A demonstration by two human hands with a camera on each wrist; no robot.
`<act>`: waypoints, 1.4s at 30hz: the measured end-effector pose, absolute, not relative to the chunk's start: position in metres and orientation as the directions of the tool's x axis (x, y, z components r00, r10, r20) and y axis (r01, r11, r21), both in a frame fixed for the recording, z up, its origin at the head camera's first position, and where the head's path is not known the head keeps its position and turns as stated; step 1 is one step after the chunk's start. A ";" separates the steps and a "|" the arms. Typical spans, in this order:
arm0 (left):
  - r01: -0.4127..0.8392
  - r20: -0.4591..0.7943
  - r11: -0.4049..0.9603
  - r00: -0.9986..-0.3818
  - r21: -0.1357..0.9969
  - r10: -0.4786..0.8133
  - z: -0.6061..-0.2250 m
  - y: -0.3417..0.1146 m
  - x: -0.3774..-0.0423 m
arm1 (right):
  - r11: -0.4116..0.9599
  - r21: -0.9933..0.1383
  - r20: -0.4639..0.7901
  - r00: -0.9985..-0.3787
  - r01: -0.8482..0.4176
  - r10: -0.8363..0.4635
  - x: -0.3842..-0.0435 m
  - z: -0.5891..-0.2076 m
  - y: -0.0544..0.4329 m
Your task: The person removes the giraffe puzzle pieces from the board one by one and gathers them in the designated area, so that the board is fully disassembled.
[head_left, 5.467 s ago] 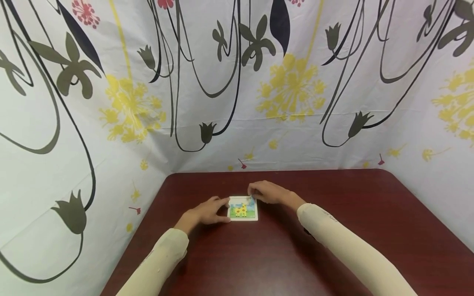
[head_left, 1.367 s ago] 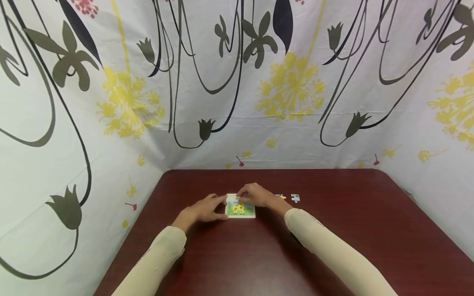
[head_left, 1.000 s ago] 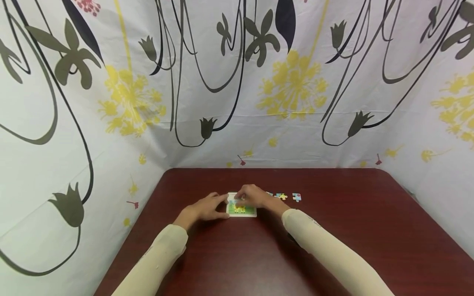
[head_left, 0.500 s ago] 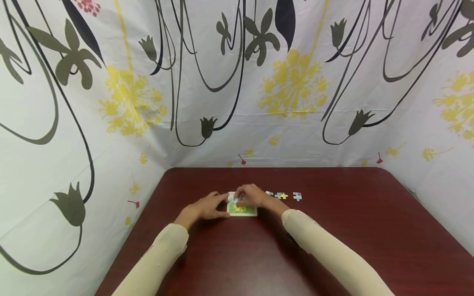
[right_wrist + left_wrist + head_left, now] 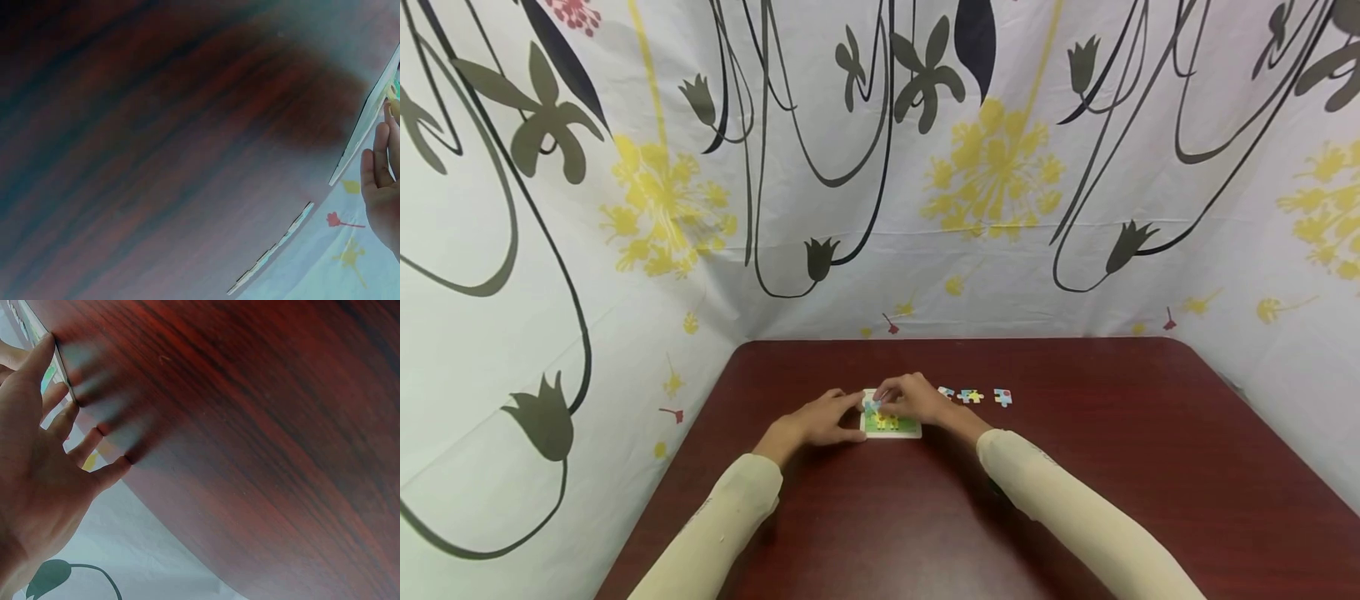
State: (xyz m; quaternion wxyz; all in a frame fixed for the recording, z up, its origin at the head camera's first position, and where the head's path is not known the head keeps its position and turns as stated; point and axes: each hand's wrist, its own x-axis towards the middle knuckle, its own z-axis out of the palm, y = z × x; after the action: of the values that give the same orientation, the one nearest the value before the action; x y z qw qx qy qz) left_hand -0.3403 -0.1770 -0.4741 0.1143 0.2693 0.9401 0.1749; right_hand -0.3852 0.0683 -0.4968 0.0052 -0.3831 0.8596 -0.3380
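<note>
A small jigsaw tray (image 5: 891,436) with a white rim and a picture of a yellow giraffe on green lies near the table's far side. My left hand (image 5: 822,419) is spread at its left edge, thumb at the near corner and index finger by the far corner. In the left wrist view its other fingertips (image 5: 128,460) reach to the tabletop. My right hand (image 5: 917,397) comes over the tray from the right, pinching a light blue puzzle piece (image 5: 874,406) near the tray's far left corner. The right hand covers the tray's far right part.
Loose puzzle pieces lie on the dark red table (image 5: 887,508) right of the tray: a yellow and blue piece (image 5: 971,397), a blue piece with red (image 5: 1002,397), and a piece (image 5: 946,391) partly behind the right hand. A flower-patterned cloth (image 5: 865,208) hangs behind the table.
My right hand has moved from the tray's far right corner to its far left part. Loose pieces now show right of the tray. The left hand stays at the left edge.
</note>
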 end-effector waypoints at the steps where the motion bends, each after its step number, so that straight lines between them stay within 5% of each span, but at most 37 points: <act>1: 0.468 -0.121 0.793 -0.828 0.390 0.548 -0.474 -0.177 -0.340 | 0.470 -0.589 0.256 -0.703 -0.658 -0.663 -0.384 -0.496 0.069; 25: 0.465 -0.116 0.791 -0.830 0.399 0.546 -0.476 -0.176 -0.339 | 0.485 -0.594 0.273 -0.728 -0.641 -0.628 -0.384 -0.493 0.077; 42: 0.503 -0.084 0.765 -0.812 0.401 0.578 -0.480 -0.179 -0.342 | 0.530 -0.570 0.244 -0.745 -0.628 -0.621 -0.380 -0.470 0.145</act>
State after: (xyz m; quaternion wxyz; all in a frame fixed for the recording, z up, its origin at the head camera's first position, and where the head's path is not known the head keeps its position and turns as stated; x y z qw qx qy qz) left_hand -0.3417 -0.1788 -0.4795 0.1019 0.2894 0.9340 0.1831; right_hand -0.3801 0.1449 -0.4699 -0.0055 -0.3568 0.8746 -0.3282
